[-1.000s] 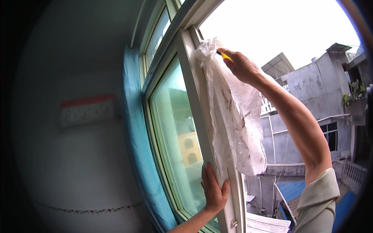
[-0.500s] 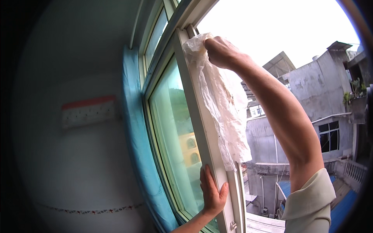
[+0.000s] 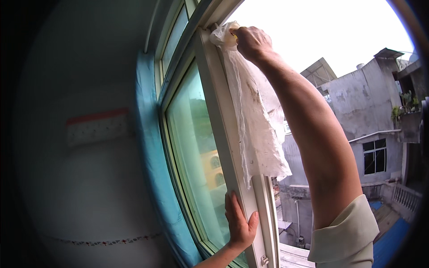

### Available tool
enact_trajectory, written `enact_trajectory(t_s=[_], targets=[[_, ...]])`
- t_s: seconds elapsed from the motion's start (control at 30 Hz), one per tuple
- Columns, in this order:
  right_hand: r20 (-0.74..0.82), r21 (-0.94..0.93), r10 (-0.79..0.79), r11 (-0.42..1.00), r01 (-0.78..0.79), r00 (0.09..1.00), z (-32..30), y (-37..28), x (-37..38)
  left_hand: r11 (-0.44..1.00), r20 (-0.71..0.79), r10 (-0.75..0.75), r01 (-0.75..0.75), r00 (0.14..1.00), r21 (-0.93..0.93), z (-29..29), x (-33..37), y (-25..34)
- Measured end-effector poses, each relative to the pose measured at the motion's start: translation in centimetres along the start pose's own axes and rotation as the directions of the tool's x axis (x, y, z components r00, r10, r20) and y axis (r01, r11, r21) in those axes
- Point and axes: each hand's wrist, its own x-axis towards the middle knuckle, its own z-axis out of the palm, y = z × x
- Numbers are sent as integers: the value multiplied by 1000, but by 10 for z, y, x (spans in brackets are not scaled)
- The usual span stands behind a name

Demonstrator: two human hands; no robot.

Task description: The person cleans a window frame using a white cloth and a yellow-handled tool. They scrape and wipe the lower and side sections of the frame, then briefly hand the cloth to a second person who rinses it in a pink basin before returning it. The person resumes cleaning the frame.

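A thin white cloth [image 3: 257,120] with dark smudges hangs from my right hand [image 3: 254,43], its upper part bunched at the top of a pale window sash frame [image 3: 219,102]. My right fingers are closed on the bunched cloth; a small yellow bit shows beside them, too little to name. Lower down, my left hand [image 3: 241,225] rests against the same frame, fingers stretched along the glass side and thumb apart on the other. Tinted green glass [image 3: 192,147] fills the sash to the left. Part of the frame lies hidden behind the cloth.
A blue curtain [image 3: 152,134] hangs left of the window. The outer window frame [image 3: 223,11] slants over the top. A small latch [image 3: 264,260] sits low on the sash. Outside the opening stand grey buildings [image 3: 353,102], with blue roofing [image 3: 393,243] below.
My right hand has moved slightly up with the cloth, whose lower end has swung and risen a little. My left hand keeps its place on the frame. The view has shifted slightly.
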Motion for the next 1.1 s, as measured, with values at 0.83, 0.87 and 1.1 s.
enact_trajectory(t_s=[0.83, 0.87, 1.1], targets=[[-134, 628, 389, 745, -225, 911, 8, -15, -9, 1000, 23, -23, 24, 999, -20, -5, 0, -1], [-167, 600, 369, 774, -203, 914, 8, -15, -4, 1000, 11, -22, 22, 1000, -20, -2, -1, -1], [-120, 167, 86, 984, -65, 989, 47, -5, -33, 1000, -16, 5, -5, 1000, 15, 0, -4, 2]])
